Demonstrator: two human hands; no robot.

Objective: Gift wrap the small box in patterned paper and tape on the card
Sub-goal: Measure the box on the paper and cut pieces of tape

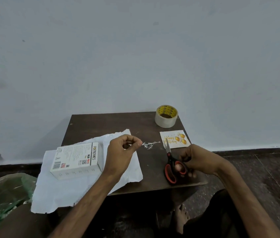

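On the low table, head view: Portronics box (77, 158) lies flat on the wrapping paper (87, 188), white side up. Left hand (121, 152) pinches a crumpled tape scrap (148, 145) btwn thumb & forefinger. Right hand (196, 160) has its fingers curled thru the scissors (171, 167) handles. Box looks light & stiff, so grip the long edges. Paper's thin, tears easy.

Fine print on the box (77, 158) is unreadably small, and the left edge crops the green plastic (3, 191).
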